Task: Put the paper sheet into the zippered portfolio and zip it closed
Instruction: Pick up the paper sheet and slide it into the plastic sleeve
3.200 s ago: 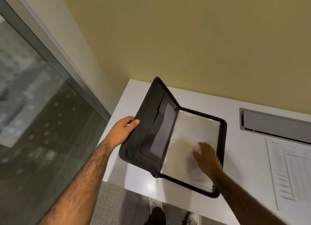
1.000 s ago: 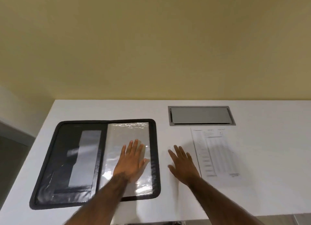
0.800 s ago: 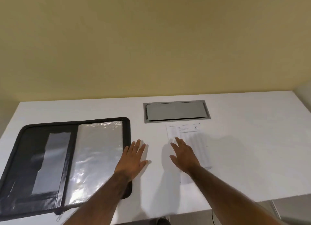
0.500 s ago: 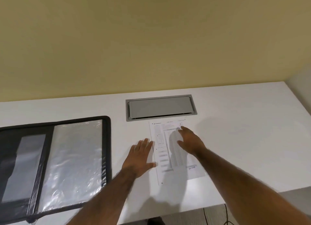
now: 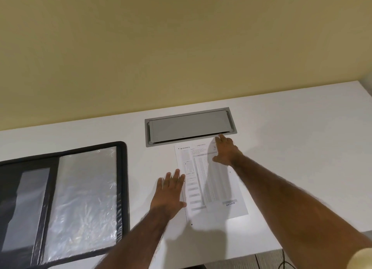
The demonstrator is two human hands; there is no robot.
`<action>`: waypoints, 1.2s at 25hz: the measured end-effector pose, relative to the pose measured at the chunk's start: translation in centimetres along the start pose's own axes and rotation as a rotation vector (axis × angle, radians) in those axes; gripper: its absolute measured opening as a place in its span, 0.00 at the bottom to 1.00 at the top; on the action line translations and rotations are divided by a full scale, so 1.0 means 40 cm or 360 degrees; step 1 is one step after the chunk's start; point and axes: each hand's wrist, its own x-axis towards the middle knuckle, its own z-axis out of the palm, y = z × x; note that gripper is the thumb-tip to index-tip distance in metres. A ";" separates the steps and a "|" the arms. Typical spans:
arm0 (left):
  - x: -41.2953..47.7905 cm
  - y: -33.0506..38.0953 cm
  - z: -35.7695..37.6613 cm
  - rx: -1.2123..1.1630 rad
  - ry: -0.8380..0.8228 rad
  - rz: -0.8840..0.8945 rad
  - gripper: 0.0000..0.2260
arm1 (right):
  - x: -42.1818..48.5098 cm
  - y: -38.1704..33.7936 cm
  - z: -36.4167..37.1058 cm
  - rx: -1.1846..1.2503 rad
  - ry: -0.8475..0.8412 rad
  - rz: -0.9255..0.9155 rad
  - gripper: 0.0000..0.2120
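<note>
The printed paper sheet (image 5: 209,180) lies flat on the white desk, just in front of a grey hatch. My right hand (image 5: 226,151) rests with spread fingers on the sheet's far right corner. Flat and open, my left hand (image 5: 170,194) lies at the sheet's left edge, fingertips touching the paper. The black zippered portfolio (image 5: 123,188) lies opened flat at the left, with a shiny plastic sleeve on its right half and a grey pocket on its left half. Neither hand grips anything.
A grey metal cable hatch (image 5: 190,126) is set into the desk (image 5: 291,158) near the yellow wall. The desk's right end shows at the upper right and its front edge runs along the bottom. A dark cable hangs below at the bottom right.
The portfolio was laid open flat. Both hands left it and moved right onto the paper sheet; the right hand has reached its far corner. The view swung right.
</note>
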 end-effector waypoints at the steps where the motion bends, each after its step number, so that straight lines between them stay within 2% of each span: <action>1: -0.001 0.003 0.001 0.0012 -0.0002 -0.0014 0.43 | 0.001 0.002 -0.001 0.0068 0.0029 -0.0012 0.41; 3: 0.000 0.006 0.003 0.0026 -0.0006 -0.0034 0.43 | -0.003 0.006 0.006 0.0163 0.0083 -0.0030 0.41; 15: -0.029 0.012 0.042 0.0120 0.0023 -0.0080 0.42 | -0.080 -0.019 0.069 0.0053 0.0256 -0.0008 0.34; 17: -0.027 0.016 0.040 0.0126 0.0021 -0.0074 0.42 | -0.097 -0.032 0.070 0.0465 0.0308 0.0043 0.36; 20: -0.028 0.016 0.038 0.0114 0.0023 -0.0075 0.42 | -0.140 -0.033 0.071 0.1634 0.0443 0.0285 0.39; 21: -0.029 0.016 0.037 0.0100 0.0014 -0.0077 0.42 | -0.159 -0.025 0.078 0.1897 0.0440 0.0374 0.35; 22: -0.031 0.017 0.037 0.0086 0.0003 -0.0086 0.42 | -0.174 -0.013 0.091 0.1985 0.0397 0.0439 0.28; 24: -0.034 0.020 0.035 0.0022 -0.0005 -0.0094 0.42 | -0.201 0.006 0.115 0.1858 0.0255 0.0500 0.14; 26: -0.033 0.022 0.017 -0.0218 0.0051 -0.0049 0.41 | -0.221 0.010 0.119 0.1759 0.0181 0.0480 0.14; 27: -0.032 0.021 0.002 -0.0475 0.0144 -0.0040 0.41 | -0.229 0.011 0.109 0.1779 0.0184 0.0436 0.15; 30: -0.040 0.006 -0.086 -0.1609 0.0357 -0.0271 0.40 | -0.262 0.000 0.048 0.1962 0.0207 0.0171 0.17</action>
